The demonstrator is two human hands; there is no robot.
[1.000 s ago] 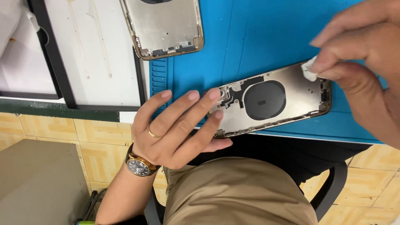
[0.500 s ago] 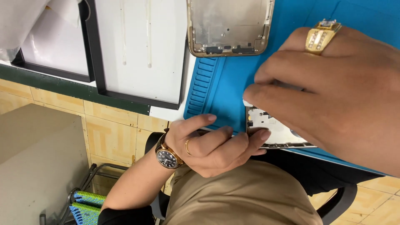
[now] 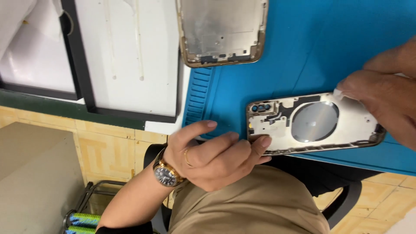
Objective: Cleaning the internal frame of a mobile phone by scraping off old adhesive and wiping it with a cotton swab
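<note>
A gold-edged phone back housing (image 3: 316, 123), with a round grey coil in its middle and camera parts at its left end, lies open side up on a blue work mat (image 3: 312, 56) near the mat's front edge. My left hand (image 3: 212, 154), with a ring and a gold wristwatch, grips the housing's left end with its fingertips. My right hand (image 3: 385, 102) comes in from the right and pinches a small white piece (image 3: 340, 93) against the housing's upper right corner.
A second, bare phone frame (image 3: 221, 30) lies at the back of the mat. A white board with a black frame (image 3: 125, 56) sits left of the mat. Below are my tan trousers, a black chair, a yellow tiled floor and a grey cabinet (image 3: 34, 173).
My right hand has drawn back to the right, uncovering the housing it hid half a second ago. My left hand stays on the housing's left end. The view has shifted.
</note>
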